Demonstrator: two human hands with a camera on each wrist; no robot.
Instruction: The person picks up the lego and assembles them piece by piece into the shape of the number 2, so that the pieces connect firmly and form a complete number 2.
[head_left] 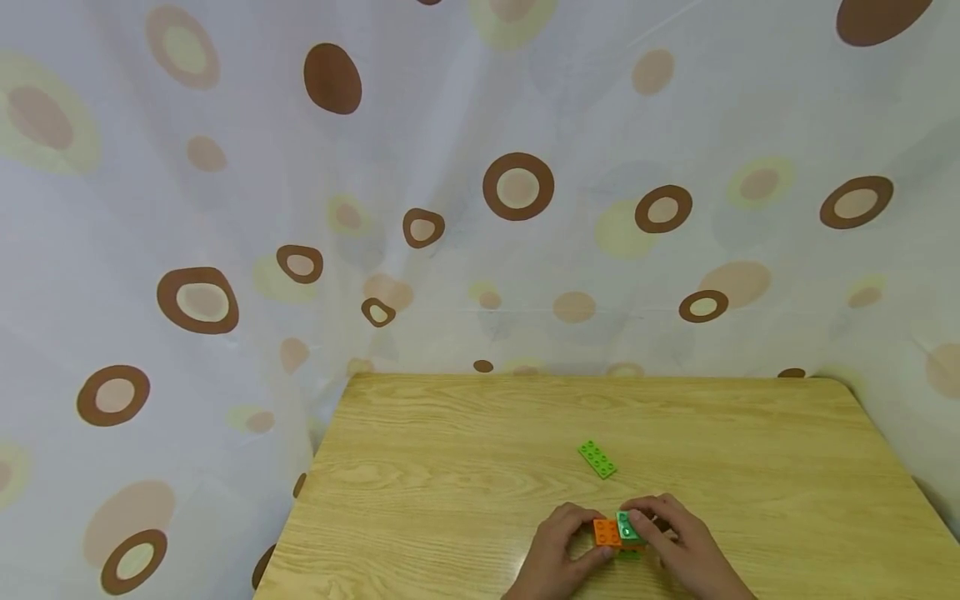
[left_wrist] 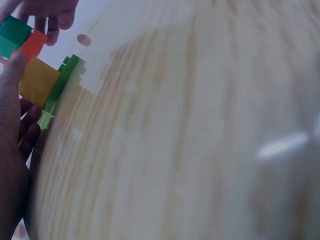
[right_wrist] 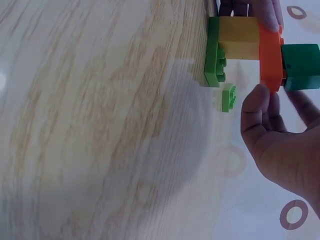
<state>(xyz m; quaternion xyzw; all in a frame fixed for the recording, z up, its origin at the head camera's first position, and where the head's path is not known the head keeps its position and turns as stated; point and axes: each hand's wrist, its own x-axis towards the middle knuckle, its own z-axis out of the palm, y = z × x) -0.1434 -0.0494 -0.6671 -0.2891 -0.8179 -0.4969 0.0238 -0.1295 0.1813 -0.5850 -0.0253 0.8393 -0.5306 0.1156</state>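
Note:
A stack of toy building bricks stands on the table between both hands. At its bottom is a flat green plate (right_wrist: pixel 213 55), then a yellow brick (right_wrist: pixel 239 38), then an orange brick (head_left: pixel 607 532). A dark green brick (head_left: pixel 627 526) sits on the orange one's right end, which overhangs the yellow brick. My left hand (head_left: pixel 558 550) holds the stack from the left, its thumb on the orange brick and other fingers behind the yellow one. From the right, my right hand (head_left: pixel 678 537) pinches the dark green brick, with one fingertip at the orange brick's end.
Farther back on the wooden table (head_left: pixel 450 450) lies a light green studded plate (head_left: pixel 597 459), apart from the stack. A spotted curtain (head_left: pixel 450 292) hangs behind the table's back edge and along its sides.

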